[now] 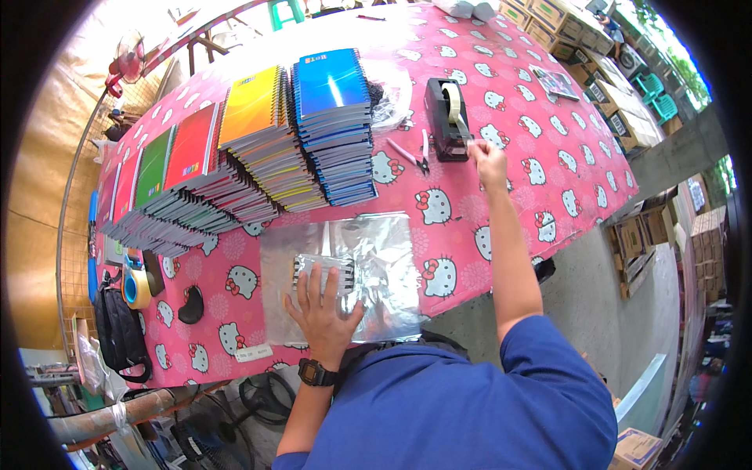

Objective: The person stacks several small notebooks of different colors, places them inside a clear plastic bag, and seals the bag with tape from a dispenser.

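My left hand (321,309) lies with its fingers spread over a clear plastic bag (384,274) near the table's front edge. Under its fingertips is a small bundle of spiral-bound notebooks (338,274), partly covered by the hand; whether it lies in the bag or on it I cannot tell. Out to the right, my right hand (489,160) is closed in a pinch at the front of a black tape dispenser (439,117). Between its fingers is the end of the clear tape (460,125), which runs back to the roll.
Stacks of spiral notebooks, blue (333,86), yellow (251,102), red (192,145) and green (154,168), stand left of centre. Pink-handled cutters (407,155) lie beside the dispenser. A wide tape roll (138,290), a black pouch (190,305) and a black bag (121,329) sit at the left.
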`<state>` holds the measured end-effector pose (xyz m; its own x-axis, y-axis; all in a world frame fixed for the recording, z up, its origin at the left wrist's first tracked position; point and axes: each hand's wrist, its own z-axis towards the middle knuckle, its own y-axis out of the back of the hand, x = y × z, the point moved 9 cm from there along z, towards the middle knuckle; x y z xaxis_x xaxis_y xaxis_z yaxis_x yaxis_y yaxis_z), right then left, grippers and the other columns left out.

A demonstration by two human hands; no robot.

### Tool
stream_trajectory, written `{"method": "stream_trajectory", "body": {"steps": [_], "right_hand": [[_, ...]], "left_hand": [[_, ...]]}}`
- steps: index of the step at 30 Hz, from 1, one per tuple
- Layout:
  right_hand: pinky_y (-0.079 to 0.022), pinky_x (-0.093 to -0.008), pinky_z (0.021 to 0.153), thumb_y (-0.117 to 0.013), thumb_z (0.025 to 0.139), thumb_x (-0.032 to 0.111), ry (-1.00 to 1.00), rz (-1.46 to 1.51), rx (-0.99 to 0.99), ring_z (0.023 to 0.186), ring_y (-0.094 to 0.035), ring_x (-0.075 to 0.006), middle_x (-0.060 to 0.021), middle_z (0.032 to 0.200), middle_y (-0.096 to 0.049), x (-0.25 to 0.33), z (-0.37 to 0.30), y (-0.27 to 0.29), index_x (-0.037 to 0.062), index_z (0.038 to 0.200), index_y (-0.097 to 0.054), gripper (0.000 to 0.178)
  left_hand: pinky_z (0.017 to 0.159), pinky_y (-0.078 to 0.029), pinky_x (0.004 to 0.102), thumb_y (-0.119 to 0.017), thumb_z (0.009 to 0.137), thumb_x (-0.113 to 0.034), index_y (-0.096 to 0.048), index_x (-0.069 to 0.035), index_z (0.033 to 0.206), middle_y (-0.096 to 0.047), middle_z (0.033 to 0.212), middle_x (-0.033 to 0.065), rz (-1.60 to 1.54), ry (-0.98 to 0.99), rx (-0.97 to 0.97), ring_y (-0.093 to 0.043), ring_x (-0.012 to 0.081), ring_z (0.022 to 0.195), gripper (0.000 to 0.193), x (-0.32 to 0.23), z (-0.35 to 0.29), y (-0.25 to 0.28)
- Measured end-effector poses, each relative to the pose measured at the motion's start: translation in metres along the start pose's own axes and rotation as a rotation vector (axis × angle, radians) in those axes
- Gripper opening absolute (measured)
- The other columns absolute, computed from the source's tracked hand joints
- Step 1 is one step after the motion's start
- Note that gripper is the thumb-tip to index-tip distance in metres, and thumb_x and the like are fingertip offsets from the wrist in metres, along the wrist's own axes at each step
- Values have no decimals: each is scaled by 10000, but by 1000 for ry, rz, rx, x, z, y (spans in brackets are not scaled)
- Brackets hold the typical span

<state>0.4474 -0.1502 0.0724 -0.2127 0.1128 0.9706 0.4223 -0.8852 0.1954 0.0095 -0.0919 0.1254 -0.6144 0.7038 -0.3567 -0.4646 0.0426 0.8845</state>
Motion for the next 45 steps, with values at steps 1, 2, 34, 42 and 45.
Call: {"method": "stream_trajectory", "body": {"steps": [1,2,34,42,45], "right_hand": [[-393,-190,503,-675,796,162,4,-3,8,548,-516,-89,-37,704,-624,-2,-4,-2,8,844,-624,169],[-380,-197,480,-663,801,139,-233,180,-5,518,-479,-74,-17,677,-601,-38,-14,-1,20,852,-621,137],[-430,-223,519,-627,780,117,-502,-64,987,690,-587,-92,-51,775,-631,-14,-236,-106,47,1006,-600,239],[-450,-333,855,-729,558,-7,-307,533,785,1044,-509,-180,-97,1109,-543,54,-240,-147,28,1291,-335,833],[-405,-306,911,-741,642,91,15,272,895,1052,-512,-166,-81,1124,-543,86,-245,-150,34,1279,-355,747]], "left_hand": [[1025,-99,572,-700,665,-365,-443,-193,1293,-350,1390,48,-2,9,-4,-244,269,1309,700,0,1,0],[1023,-99,579,-698,663,-362,-436,-200,1299,-339,1397,45,-4,-5,-5,-244,266,1309,706,-2,1,-1],[1009,-262,529,-821,531,-205,-248,-134,1370,-522,1099,55,-154,-484,94,-507,203,1043,1018,-25,75,37],[936,-408,344,-847,528,-85,-175,-99,1406,-494,1175,118,-1028,-111,315,-497,216,1091,1105,24,50,-25],[934,-407,346,-820,553,-49,-144,-104,1419,-511,1145,102,-1081,-106,345,-503,214,1074,1100,20,57,-25]]}}
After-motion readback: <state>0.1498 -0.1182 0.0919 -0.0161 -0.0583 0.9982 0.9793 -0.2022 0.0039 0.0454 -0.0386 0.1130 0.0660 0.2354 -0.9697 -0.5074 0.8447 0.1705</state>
